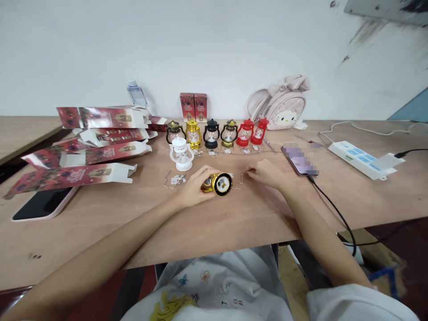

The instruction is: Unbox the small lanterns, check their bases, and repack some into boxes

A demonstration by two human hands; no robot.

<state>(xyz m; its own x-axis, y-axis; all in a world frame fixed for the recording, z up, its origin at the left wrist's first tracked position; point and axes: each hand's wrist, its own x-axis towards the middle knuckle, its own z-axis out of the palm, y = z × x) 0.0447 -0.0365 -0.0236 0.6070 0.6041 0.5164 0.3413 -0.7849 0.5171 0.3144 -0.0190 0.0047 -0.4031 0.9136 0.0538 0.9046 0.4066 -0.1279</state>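
My left hand (195,187) is wrapped round a small gold lantern (223,184), tipped on its side so its round base faces me. The base has a black ring around a pale centre whose small details I cannot make out. To the right of it, my right hand (264,173) has thumb and fingers pinched together just above the table. What sits in the pinch, if anything, is too small to see. A thin bent wire handle (238,183) lies between the lantern and my right fingertips. A white lantern (182,155) stands upright beyond my left hand, with a wire and small loose pieces (178,179) near it.
Behind stands a row of black, gold and red lanterns (211,133). Flattened red boxes (80,176) and a phone (45,204) lie left. Two upright boxes (194,107) and a pink bag (286,109) are at the wall. Another phone (299,159) and a power strip (364,159) lie right.
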